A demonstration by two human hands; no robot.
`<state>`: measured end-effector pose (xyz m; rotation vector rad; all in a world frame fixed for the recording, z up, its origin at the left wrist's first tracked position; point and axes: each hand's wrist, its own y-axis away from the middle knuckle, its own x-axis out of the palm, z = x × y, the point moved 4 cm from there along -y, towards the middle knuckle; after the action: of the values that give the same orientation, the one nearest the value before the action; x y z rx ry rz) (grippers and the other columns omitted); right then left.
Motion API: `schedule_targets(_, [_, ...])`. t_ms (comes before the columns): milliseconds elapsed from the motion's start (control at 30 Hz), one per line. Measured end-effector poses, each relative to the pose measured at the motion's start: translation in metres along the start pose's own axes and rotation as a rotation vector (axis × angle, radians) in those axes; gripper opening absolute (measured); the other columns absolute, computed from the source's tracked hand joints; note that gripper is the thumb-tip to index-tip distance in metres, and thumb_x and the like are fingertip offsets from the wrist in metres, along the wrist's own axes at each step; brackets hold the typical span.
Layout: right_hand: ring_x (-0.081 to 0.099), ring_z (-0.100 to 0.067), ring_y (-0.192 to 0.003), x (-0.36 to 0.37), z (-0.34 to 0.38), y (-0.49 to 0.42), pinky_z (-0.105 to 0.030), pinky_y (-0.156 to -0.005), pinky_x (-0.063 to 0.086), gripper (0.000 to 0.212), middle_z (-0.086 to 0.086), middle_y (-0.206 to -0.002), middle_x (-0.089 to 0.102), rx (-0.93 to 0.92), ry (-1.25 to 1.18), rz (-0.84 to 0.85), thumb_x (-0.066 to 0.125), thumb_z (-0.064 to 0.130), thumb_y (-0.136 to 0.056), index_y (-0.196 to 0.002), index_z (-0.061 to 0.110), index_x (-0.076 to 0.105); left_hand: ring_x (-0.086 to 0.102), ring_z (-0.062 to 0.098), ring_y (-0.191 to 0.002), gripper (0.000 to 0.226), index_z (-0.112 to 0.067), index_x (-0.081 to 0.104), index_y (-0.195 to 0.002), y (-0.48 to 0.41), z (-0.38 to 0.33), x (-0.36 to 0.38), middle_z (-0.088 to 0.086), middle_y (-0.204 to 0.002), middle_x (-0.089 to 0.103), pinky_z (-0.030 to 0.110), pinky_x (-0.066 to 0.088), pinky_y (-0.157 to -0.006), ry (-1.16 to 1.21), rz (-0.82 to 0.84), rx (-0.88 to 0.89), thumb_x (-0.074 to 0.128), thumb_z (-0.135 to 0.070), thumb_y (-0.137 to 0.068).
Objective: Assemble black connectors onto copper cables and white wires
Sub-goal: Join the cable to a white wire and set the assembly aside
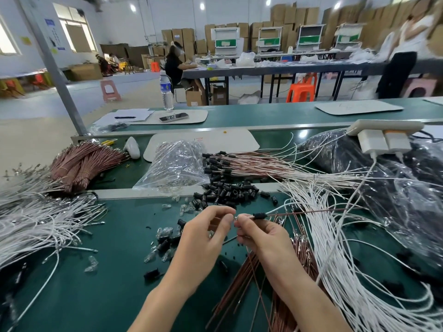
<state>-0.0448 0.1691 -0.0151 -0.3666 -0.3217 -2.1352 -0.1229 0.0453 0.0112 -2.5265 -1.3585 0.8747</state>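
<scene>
Held piece: a single copper cable (311, 212) with one black connector (260, 215) already threaded on it, in the centre of the frame, lifted off the green counter (107, 295).
Long axis: nearly level, running from the fingertips out toward the right edge of the frame, with the tip pointing left.
Right hand (261, 233): curled, thumb and forefinger pinching the cable just left of the connector, so the connector sits touching its fingertips on the far side.
Left hand (208, 236): curled, thumb and forefinger closed on the glinting tip of the cable. I cannot tell whether a small clear piece is in that pinch.
Nearer hand: the right, judging by contact with the connector; the left meets only the tip.
Turning relation: the connector probably has to slide leftward along the cable toward the tip, between the two pinches.
Stock: loose black connectors (227, 192) lie just above the hands, and white wires (335, 236) fan out to the right.
</scene>
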Motion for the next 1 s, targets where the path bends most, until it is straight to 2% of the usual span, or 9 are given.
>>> schedule_targets(100, [0.072, -0.010, -0.079, 0.001, 0.000, 0.001, -0.018, -0.071, 0.056, 0.014, -0.005, -0.086, 0.078, -0.028, 0.077, 0.013, 0.075, 0.028, -0.085, -0.091, 0.017, 0.082, 0.070, 0.005, -0.091, 0.015, -0.031, 0.070, -0.103, 0.004, 0.002, 0.002, -0.017, -0.094, 0.074, 0.013, 0.051, -0.075, 0.062, -0.013, -0.037, 0.064, -0.019, -0.099])
schedule_targets(233, [0.072, -0.009, -0.081, 0.004, 0.001, 0.003, -0.018, -0.074, 0.056, 0.017, -0.002, -0.090, 0.079, -0.085, 0.190, 0.021, 0.076, 0.039, -0.079, -0.093, 0.030, 0.082, 0.071, 0.007, -0.089, 0.015, -0.028, 0.071, -0.100, 0.007, 0.007, 0.000, -0.014, -0.091, 0.075, 0.017, 0.054, -0.078, 0.155, -0.019, -0.116, 0.064, -0.015, -0.098])
schedule_targets(367, [0.073, -0.011, -0.083, 0.006, 0.001, 0.004, -0.020, -0.076, 0.057, 0.012, 0.000, -0.090, 0.079, -0.146, 0.291, 0.046, 0.075, 0.038, -0.084, -0.094, 0.034, 0.081, 0.071, 0.006, -0.086, 0.011, -0.022, 0.071, -0.099, 0.011, 0.012, -0.001, -0.012, -0.091, 0.076, 0.018, 0.055, -0.078, 0.212, -0.050, -0.166, 0.062, -0.016, -0.099])
schedule_targets(433, [0.074, -0.012, -0.083, 0.006, 0.000, 0.003, -0.022, -0.077, 0.058, 0.014, 0.001, -0.089, 0.079, -0.144, 0.306, 0.032, 0.076, 0.040, -0.082, -0.093, 0.035, 0.081, 0.072, 0.007, -0.087, 0.010, -0.021, 0.070, -0.099, 0.013, 0.012, 0.000, -0.011, -0.091, 0.076, 0.019, 0.056, -0.079, 0.237, -0.057, -0.178, 0.061, -0.018, -0.100])
schedule_targets(533, [0.074, -0.009, -0.081, 0.007, 0.001, 0.004, -0.018, -0.074, 0.056, 0.015, 0.003, -0.088, 0.079, -0.147, 0.293, 0.022, 0.076, 0.040, -0.079, -0.092, 0.036, 0.081, 0.073, 0.008, -0.087, 0.009, -0.021, 0.070, -0.098, 0.014, 0.013, 0.001, -0.009, -0.091, 0.076, 0.021, 0.057, -0.079, 0.246, -0.069, -0.192, 0.061, -0.020, -0.100])
schedule_targets(733, [0.075, -0.014, -0.084, 0.009, 0.000, 0.004, -0.020, -0.074, 0.057, 0.019, 0.001, -0.091, 0.080, -0.144, 0.256, 0.044, 0.076, 0.040, -0.075, -0.092, 0.034, 0.082, 0.070, 0.008, -0.078, 0.011, -0.022, 0.066, -0.094, 0.014, 0.016, 0.002, -0.008, -0.085, 0.073, 0.029, 0.058, -0.076, 0.219, -0.052, -0.213, 0.058, -0.025, -0.101])
schedule_targets(900, [0.076, -0.016, -0.085, 0.008, 0.000, 0.003, -0.020, -0.074, 0.058, 0.020, -0.002, -0.091, 0.080, -0.140, 0.235, 0.051, 0.075, 0.038, -0.075, -0.092, 0.031, 0.082, 0.070, 0.006, -0.076, 0.013, -0.016, 0.065, -0.096, 0.015, 0.012, 0.006, -0.009, -0.086, 0.073, 0.017, 0.055, -0.070, 0.308, -0.021, -0.215, 0.055, -0.018, -0.103])
schedule_targets(1000, [0.076, -0.017, -0.085, 0.008, 0.001, 0.004, -0.019, -0.073, 0.057, 0.019, -0.004, -0.090, 0.079, -0.141, 0.220, 0.058, 0.075, 0.037, -0.077, -0.093, 0.029, 0.082, 0.069, 0.007, -0.075, 0.012, -0.016, 0.066, -0.098, 0.015, 0.013, 0.006, -0.007, -0.085, 0.074, 0.018, 0.054, -0.070, 0.344, -0.006, -0.234, 0.055, -0.017, -0.103])
